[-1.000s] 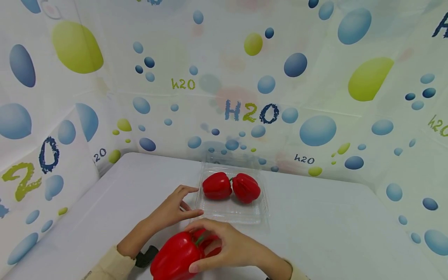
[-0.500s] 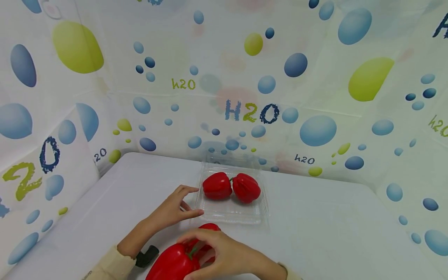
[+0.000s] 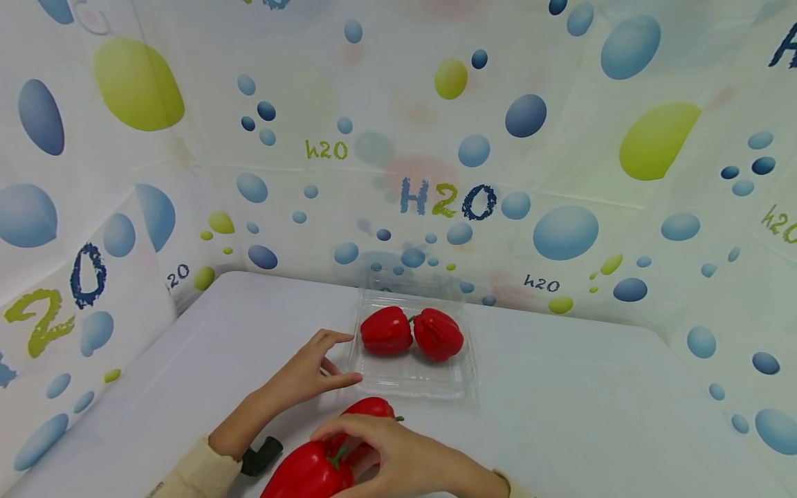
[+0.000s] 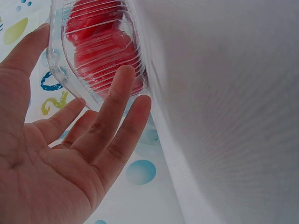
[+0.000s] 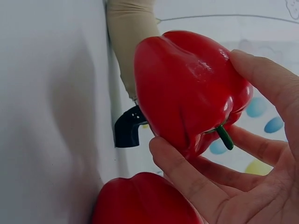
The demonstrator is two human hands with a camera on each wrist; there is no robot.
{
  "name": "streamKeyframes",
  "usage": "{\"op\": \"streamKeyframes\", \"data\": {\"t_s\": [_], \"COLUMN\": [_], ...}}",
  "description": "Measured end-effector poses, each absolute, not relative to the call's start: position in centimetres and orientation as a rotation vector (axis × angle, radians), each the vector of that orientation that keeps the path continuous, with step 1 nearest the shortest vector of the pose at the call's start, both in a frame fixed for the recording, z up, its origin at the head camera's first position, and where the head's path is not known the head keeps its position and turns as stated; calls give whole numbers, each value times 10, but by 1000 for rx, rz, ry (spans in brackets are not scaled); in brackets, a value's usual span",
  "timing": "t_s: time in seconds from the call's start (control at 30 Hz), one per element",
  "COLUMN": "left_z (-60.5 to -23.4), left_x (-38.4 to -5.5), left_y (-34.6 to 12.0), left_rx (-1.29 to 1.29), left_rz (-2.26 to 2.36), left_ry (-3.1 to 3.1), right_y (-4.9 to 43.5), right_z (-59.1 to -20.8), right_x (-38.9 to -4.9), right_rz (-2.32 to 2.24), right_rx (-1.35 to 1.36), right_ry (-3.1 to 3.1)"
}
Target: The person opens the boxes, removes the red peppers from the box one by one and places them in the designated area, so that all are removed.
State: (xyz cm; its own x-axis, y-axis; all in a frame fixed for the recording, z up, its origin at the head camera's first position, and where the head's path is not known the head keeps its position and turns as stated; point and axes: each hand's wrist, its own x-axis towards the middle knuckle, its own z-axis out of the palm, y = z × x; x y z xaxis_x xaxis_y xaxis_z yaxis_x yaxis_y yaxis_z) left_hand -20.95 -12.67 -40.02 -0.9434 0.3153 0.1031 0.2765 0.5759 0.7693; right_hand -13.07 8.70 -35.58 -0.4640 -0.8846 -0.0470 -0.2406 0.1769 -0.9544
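Observation:
My right hand grips a red bell pepper with a green stem, thumb on one side and fingers on the other. In the right wrist view this pepper is held apart from the white surface. Another red bell pepper lies on the table just beyond, partly hidden by my right hand. A clear plastic container holds two red bell peppers, lying side by side. At its left side is my left hand, fingers extended and spread; in the left wrist view the fingertips reach the container's wall.
The white table extends to both sides of the container. Behind the table hangs a patterned curtain with blue and green spots. A black wrist device sits below my left sleeve.
My right hand has moved slightly down and left in the head view with its bell pepper. More of the pepper lying on the table now shows. My left hand has stayed in place.

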Motion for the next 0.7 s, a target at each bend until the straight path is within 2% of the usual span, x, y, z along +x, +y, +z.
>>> {"op": "streamKeyframes", "data": {"t_s": [0.7], "left_z": [-395], "left_x": [-207], "left_y": [-127], "left_rx": [518], "left_rz": [1323], "left_ry": [2757], "right_y": [83], "right_z": [-361], "right_x": [-123], "right_rz": [-1161], "right_rx": [-816], "right_ry": [1821]}}
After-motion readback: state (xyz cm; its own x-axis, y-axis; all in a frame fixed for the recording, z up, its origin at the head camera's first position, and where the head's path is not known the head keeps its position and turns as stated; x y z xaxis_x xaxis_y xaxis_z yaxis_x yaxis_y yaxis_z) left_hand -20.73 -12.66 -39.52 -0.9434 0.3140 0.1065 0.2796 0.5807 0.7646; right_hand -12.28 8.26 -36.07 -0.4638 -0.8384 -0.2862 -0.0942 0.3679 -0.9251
